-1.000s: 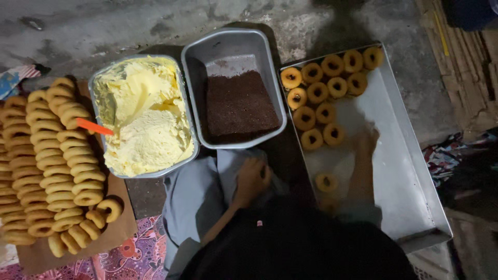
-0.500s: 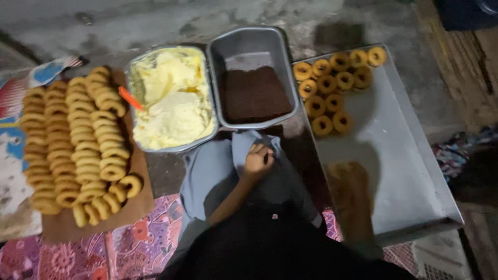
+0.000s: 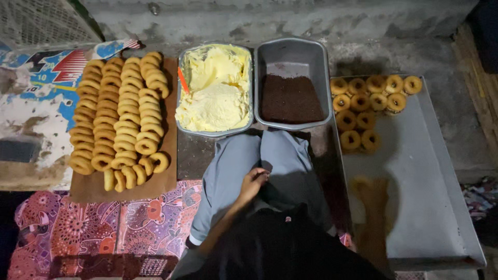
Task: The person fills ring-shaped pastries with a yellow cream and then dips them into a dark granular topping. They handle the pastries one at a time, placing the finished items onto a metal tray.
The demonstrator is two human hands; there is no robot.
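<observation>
Hands: left hand (image 3: pixel 252 182) rests on the grey-trousered lap (image 3: pixel 270 161), fingers curled loosely inward — whether it holds anything I cannot tell. Right hand (image 3: pixel 369 191) is a motion blur over the metal tray (image 3: pixel 430 197), fingers pointing toward 12 o'clock; its grip cannot be made out.
Nearest thing: one ring doughnut (image 3: pixel 350 140) at the bottom of the tray's cluster, at 12 o'clock from the right hand, apart from it.
Coated doughnuts (image 3: pixel 369 101): a bunch filling the tray's far corner, at about 1 o'clock from the lap, touching one another.
Dark tub (image 3: pixel 293 85): grey rectangular container at 12 o'clock, partly filled with brown sprinkles (image 3: pixel 290 98).
Cream tub (image 3: pixel 215 88): just beside it at 11 o'clock, heaped with pale yellow cream — an orange handle (image 3: pixel 183 80) sticks out at its left edge.
Plain doughnuts (image 3: pixel 122 114): packed rows on a brown board (image 3: pixel 168 179), at 10 o'clock.
Floor: patterned cloth (image 3: pixel 119 223) at 8 o'clock.
</observation>
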